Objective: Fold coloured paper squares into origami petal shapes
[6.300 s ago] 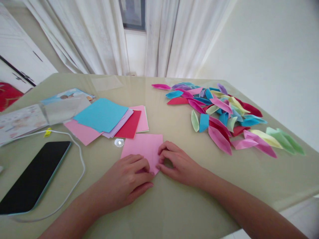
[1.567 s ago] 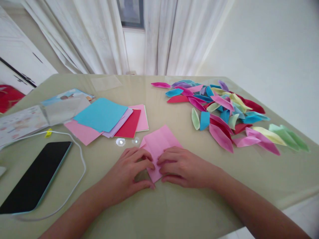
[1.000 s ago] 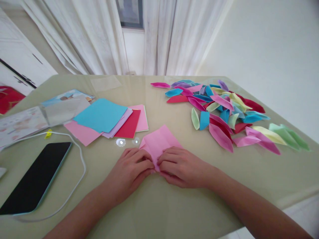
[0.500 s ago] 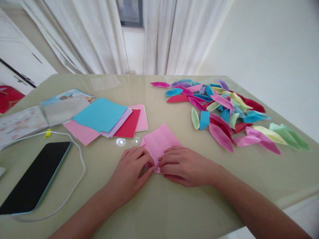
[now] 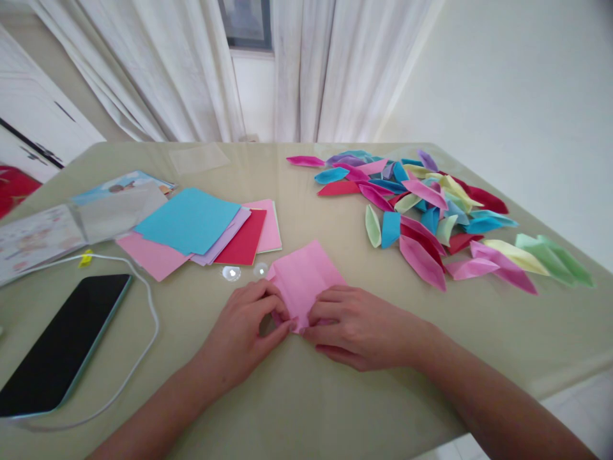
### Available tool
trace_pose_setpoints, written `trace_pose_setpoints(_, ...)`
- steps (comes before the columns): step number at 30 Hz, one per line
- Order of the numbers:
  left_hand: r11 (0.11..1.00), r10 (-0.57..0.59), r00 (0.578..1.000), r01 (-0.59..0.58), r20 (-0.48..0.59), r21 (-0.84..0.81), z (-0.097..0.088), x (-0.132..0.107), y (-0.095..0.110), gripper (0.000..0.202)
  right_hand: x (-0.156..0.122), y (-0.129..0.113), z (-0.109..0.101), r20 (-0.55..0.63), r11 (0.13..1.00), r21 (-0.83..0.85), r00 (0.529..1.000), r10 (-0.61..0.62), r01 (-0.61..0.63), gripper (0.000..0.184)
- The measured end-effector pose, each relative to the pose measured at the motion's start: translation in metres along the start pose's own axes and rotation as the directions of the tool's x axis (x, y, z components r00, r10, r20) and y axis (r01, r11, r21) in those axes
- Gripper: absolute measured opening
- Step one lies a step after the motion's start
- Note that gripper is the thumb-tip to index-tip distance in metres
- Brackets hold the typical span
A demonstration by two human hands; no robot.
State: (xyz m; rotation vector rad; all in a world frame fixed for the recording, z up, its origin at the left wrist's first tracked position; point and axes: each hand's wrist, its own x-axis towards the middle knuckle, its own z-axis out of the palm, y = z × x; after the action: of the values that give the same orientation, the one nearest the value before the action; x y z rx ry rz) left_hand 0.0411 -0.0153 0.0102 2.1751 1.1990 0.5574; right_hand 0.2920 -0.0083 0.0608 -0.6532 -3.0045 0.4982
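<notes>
A pink square of paper (image 5: 305, 276) lies turned like a diamond on the green table (image 5: 306, 396), creased, with its near corner folded. My left hand (image 5: 244, 326) pinches that near corner with thumb and fingers curled. My right hand (image 5: 357, 322) presses its fingertips down on the paper's near right edge, fingers bent together. Both hands meet at the fold.
A stack of coloured paper squares (image 5: 201, 227) lies left of centre. A heap of folded paper boats (image 5: 431, 217) fills the right side. A dark phone (image 5: 62, 345) with a white cable (image 5: 143, 326) lies at the near left, and printed sheets (image 5: 43, 233) lie behind it.
The flat pink square was turned to a diamond and its near corner folded up. Over the last second my left fingers curled into a pinch on the fold.
</notes>
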Motion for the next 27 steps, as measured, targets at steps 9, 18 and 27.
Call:
trace_pose_setpoints(9,1.000,-0.021,1.000,0.021,0.019,0.000,-0.0015,0.0013,0.0002,0.006,-0.0014,-0.0023,0.0019,0.006,1.000,0.001,1.000,0.027,-0.027,0.017)
trace_pose_setpoints(18,0.999,-0.040,0.999,0.040,0.023,-0.010,-0.0016,0.0012,-0.0006,0.008,-0.0010,-0.0015,0.0013,0.014,0.998,0.042,0.999,0.045,-0.045,0.017)
trace_pose_setpoints(27,0.999,-0.040,0.999,0.040,0.025,-0.019,-0.0024,0.0016,0.0002,0.011,-0.0006,-0.0019,0.0019,-0.020,0.997,0.069,0.999,0.034,-0.032,0.017)
